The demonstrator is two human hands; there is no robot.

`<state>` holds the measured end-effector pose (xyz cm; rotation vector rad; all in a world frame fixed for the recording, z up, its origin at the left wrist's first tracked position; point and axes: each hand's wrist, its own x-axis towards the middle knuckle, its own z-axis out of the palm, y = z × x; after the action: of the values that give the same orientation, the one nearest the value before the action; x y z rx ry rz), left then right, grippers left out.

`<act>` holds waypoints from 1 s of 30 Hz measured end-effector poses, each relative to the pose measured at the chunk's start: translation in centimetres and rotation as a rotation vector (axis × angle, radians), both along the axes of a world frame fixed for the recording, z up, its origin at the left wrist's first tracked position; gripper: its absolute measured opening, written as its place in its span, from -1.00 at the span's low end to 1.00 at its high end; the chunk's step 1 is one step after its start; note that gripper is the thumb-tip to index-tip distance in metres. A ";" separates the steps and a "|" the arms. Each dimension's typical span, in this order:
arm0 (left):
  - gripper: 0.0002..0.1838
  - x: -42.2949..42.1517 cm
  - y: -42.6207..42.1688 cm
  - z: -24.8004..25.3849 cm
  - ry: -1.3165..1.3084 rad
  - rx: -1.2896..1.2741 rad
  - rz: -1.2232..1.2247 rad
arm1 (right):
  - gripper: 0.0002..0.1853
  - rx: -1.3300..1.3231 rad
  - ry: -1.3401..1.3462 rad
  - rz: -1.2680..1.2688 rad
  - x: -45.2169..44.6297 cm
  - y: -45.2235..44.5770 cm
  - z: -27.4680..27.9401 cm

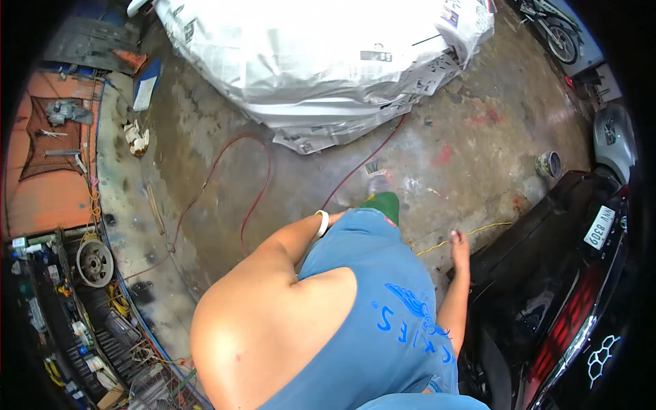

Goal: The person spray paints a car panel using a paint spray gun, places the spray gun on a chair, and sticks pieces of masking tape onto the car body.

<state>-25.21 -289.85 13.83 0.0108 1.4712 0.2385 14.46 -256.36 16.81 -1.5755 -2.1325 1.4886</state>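
My left hand [336, 218] is beside the front of my blue shirt [403, 273], just past a white wristband [322, 223]. Its fingers are hidden behind the shirt. A thin red hose [355, 171] passes close to that wrist and disappears behind my arm, so I cannot see whether the hand touches it. Over on the other side, my right hand [460, 247] hangs low with its fingers slightly apart and nothing visible in it. A yellow cord [486, 227] crosses the floor behind that hand. Green cloth [384, 203] shows at my leg.
A vehicle-sized shape under newspaper and plastic sheeting [328, 68] stands ahead. To my right is a black car [540, 246], with a can [547, 165] near it. A wheel rim [94, 263] and cluttered shelves [75, 321] line the left. A motorcycle [557, 34] stands far right.
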 end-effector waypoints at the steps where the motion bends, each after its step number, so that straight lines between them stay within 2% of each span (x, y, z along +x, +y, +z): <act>1: -0.22 0.1 2.0 0.0 -0.007 -0.013 -0.041 | -0.39 -0.057 0.017 -0.049 -0.3 3.1 2.2; 2: -0.22 0.3 4.0 0.0 -0.014 -0.033 -0.082 | -0.39 -0.049 0.002 -0.057 0.2 6.0 3.9; 3: -0.21 0.5 6.5 -0.3 -0.017 -0.041 -0.119 | -0.39 -0.011 0.062 -0.113 2.0 9.0 2.6; 5: -0.21 0.7 11.7 -1.5 -0.012 -0.049 -0.183 | -0.39 0.028 0.006 -0.190 3.8 12.5 6.2; 7: -0.20 0.8 17.2 -2.4 -0.005 -0.052 -0.241 | -0.39 0.031 0.115 -0.316 9.5 14.7 1.8; 9: -0.19 0.5 23.2 -3.1 -0.010 -0.053 -0.284 | -0.53 -0.065 -0.029 -0.333 15.5 13.7 -0.4; 10: -0.18 0.5 26.2 -3.2 -0.022 -0.052 -0.297 | -0.62 -0.221 -0.037 -0.253 17.9 12.5 -0.5; 11: -0.18 0.2 29.6 -2.8 -0.025 -0.051 -0.318 | -0.69 0.067 -0.185 0.191 23.6 9.9 -7.1; 12: -0.17 0.2 33.2 -2.7 -0.031 -0.049 -0.353 | -0.74 0.464 -0.301 0.544 28.9 7.8 -13.3; 13: -0.17 0.6 36.8 -2.7 -0.047 -0.054 -0.393 | -0.73 0.579 -0.057 0.320 32.8 1.9 -18.3; 14: -0.16 1.1 40.7 -2.6 -0.053 -0.052 -0.435 | -0.72 0.038 -0.237 0.109 30.4 2.6 -14.5; 15: -0.16 1.6 44.3 -2.3 -0.062 -0.058 -0.475 | -0.71 -0.263 -0.350 -0.104 27.4 4.8 -10.6; 16: -0.15 2.0 47.9 -2.3 -0.071 -0.070 -0.513 | -0.71 -0.402 -0.395 -0.221 25.6 6.2 -8.2; 18: -0.17 2.1 55.4 -1.7 -0.088 -0.109 -0.581 | -0.69 -0.452 -0.382 -0.300 23.8 9.8 -7.1; 21: -0.19 4.0 66.4 -3.0 0.028 0.229 -0.480 | -0.66 -0.489 -0.379 -0.348 22.5 16.4 -7.7; 22: -0.28 5.2 69.8 -4.6 0.115 0.311 -0.382 | -0.65 -0.500 -0.385 -0.343 22.5 18.7 -8.3; 24: -0.39 5.3 75.4 -7.6 0.192 0.554 -0.653 | -0.63 -0.506 -0.407 -0.312 22.8 24.3 -9.5; 27: -0.47 5.7 83.5 -7.4 0.395 0.653 -0.670 | -0.59 -0.444 -0.464 -0.155 23.9 35.7 -12.6; 28: -0.49 5.4 85.9 -7.4 0.449 0.675 -0.676 | -0.58 -0.336 -0.501 0.055 25.0 40.7 -15.5; 29: -0.51 5.0 87.9 -7.7 0.502 0.693 -0.675 | -0.57 -0.136 -0.555 0.395 26.2 46.7 -18.5; 30: -0.54 4.2 89.7 -8.1 0.559 0.702 -0.682 | -0.56 0.026 -0.586 0.560 26.1 53.4 -19.7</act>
<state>-20.97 -200.11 5.73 1.2062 1.7654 0.1846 40.60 -202.98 -2.87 -1.6363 -3.1111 1.1841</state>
